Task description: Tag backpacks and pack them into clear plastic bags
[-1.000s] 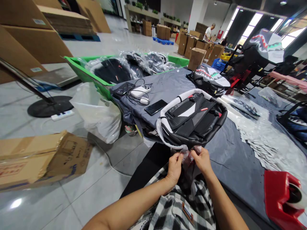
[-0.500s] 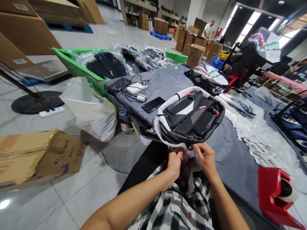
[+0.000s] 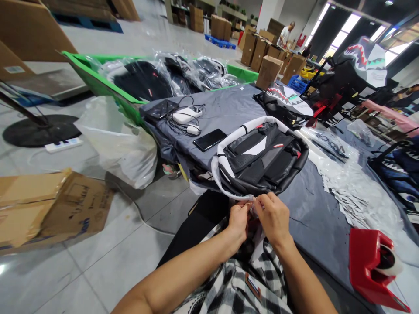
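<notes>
A grey-covered table [image 3: 322, 209] is being worked at, and a black backpack [image 3: 262, 159] is being kept on its edge at twelve o'clock. Its white plastic wrapping [image 3: 220, 172] is being pinched between the fingers of the left hand [image 3: 238, 222] and the right hand [image 3: 273, 218]; hard tugging could tear it.

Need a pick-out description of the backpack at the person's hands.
Start at the grey-covered table. At its near edge lies a black backpack with a white rim, the left hand and right hand pinching plastic wrap below it. Unlike the shark-mouth backpack just beyond, it shows no teeth.
</notes>
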Demonstrator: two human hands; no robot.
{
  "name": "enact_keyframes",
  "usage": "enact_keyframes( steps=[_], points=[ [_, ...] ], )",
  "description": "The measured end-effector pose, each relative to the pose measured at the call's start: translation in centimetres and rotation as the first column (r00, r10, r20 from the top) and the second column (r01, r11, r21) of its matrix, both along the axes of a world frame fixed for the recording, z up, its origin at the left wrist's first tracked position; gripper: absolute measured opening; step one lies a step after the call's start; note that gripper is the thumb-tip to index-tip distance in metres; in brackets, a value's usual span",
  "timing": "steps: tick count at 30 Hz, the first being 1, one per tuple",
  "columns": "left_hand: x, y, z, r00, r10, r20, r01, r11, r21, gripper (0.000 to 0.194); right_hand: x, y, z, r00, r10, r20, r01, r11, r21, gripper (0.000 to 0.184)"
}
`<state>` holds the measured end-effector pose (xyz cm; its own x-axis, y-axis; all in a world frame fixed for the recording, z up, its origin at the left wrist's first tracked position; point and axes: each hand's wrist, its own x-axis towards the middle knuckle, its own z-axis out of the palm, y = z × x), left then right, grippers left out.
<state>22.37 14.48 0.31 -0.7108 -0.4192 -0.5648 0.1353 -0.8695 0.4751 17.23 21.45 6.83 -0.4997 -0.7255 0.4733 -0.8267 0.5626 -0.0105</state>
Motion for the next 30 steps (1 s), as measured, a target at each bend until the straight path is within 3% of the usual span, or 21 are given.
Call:
enact_keyframes(
  steps=[4, 8, 13, 17, 20, 24, 30],
  points=[
    [0.0, -0.4, -0.2, 0.997, 0.064, -0.034, -0.067, 0.994, -0.089, 0.034, 0.8, 0.3, -2.3, 0.999, 0.023, 0.039, -0.021, 0.998, -0.055, 0.024],
    [0.2, -0.6, -0.3, 0.997, 0.066, -0.035, -0.070, 0.989, -0.128, 0.029, 0.8, 1.2, -3.5, 0.991, 0.066, 0.117, -0.051, 0.991, -0.127, 0.020],
    [0.8, -0.1, 0.1, 0.994, 0.026, -0.107, -0.044, 0.984, -0.170, 0.026, 0.5, 1.4, -4.1, 0.974, 0.076, 0.211, -0.029, 0.975, -0.221, 0.018],
    [0.4, 0.1, 0.0, 0.994, 0.105, -0.038, -0.110, 0.973, -0.202, 0.027, 0.6, 1.6, -3.9, 0.968, 0.092, 0.234, -0.032, 0.968, -0.248, 0.016],
    [-0.1, 0.2, -0.3, 0.994, 0.110, 0.026, -0.103, 0.974, -0.204, 0.025, 0.8, 2.2, -3.5, 0.951, 0.139, 0.277, -0.037, 0.939, -0.342, 0.011],
    [-0.6, 0.2, -0.5, 0.989, 0.113, 0.097, -0.089, 0.972, -0.219, 0.025, 0.6, 2.0, -3.6, 0.960, 0.032, 0.278, 0.094, 0.899, -0.428, 0.012],
    [-0.6, 0.1, -0.5, 0.977, 0.182, 0.107, -0.146, 0.949, -0.281, 0.030, 0.0, 0.1, -4.7, 0.985, -0.072, 0.157, 0.134, 0.895, -0.426, 0.023]
  ],
)
